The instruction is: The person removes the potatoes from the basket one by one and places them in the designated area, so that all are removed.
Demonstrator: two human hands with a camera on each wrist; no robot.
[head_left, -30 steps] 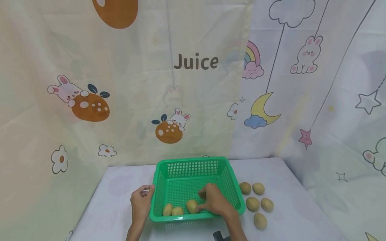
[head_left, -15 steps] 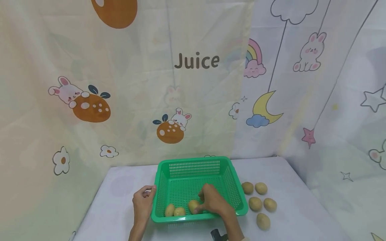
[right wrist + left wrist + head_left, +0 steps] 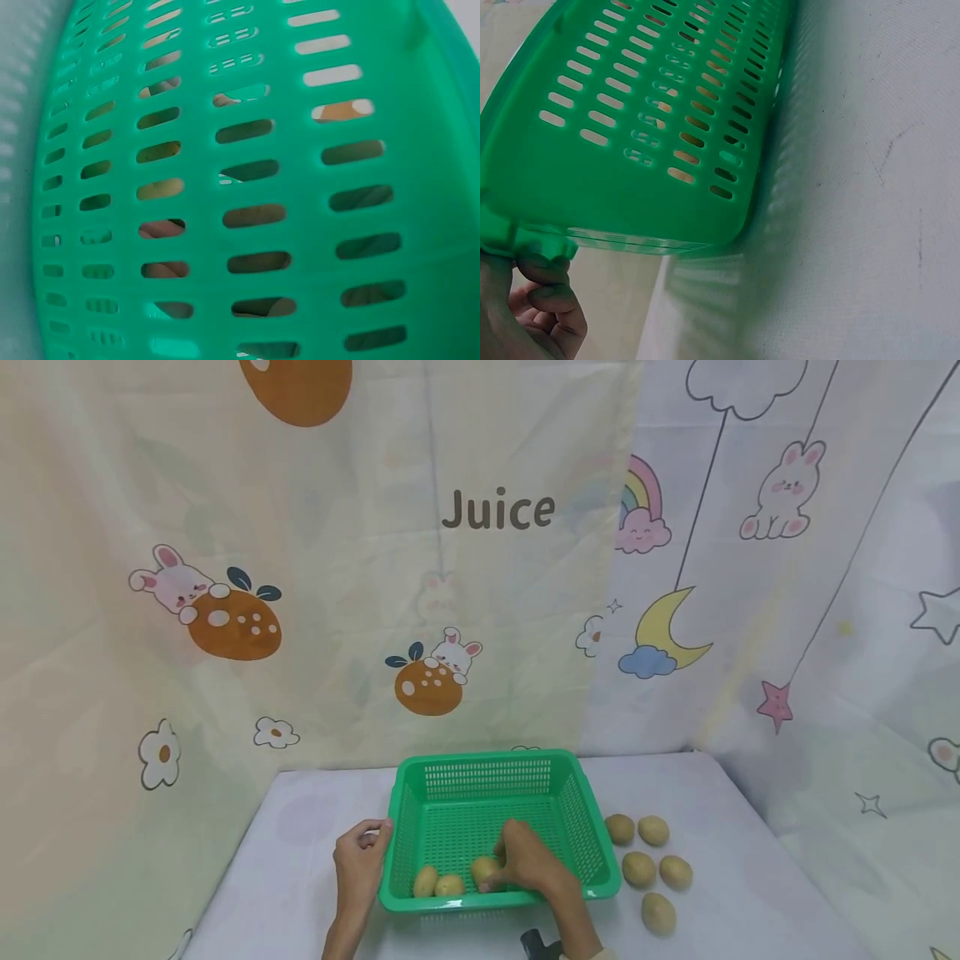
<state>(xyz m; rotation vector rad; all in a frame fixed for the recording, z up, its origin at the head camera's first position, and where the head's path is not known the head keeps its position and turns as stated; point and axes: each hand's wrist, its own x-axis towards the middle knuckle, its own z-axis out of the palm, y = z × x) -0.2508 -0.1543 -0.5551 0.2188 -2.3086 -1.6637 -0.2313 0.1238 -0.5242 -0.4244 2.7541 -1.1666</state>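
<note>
Potato (image 3: 485,869) number three is pinched by the right hand (image 3: 529,862) fingers inside the green basket (image 3: 487,777), two more potatoes (image 3: 437,882) just left of those fingertips. Basket's rim is gripped by the left hand (image 3: 360,858), fingers curled.

Count, head view: basket (image 3: 487,772), 1. Potatoes, 8 total: 3 inside the basket at (image 3: 425,881), (image 3: 449,886) and (image 3: 484,868); 5 on the desk (image 3: 720,877) at (image 3: 619,828), (image 3: 653,831), (image 3: 638,868), (image 3: 675,872) and (image 3: 657,912). Hands, 2: left (image 3: 360,860), right (image 3: 528,860).
</note>
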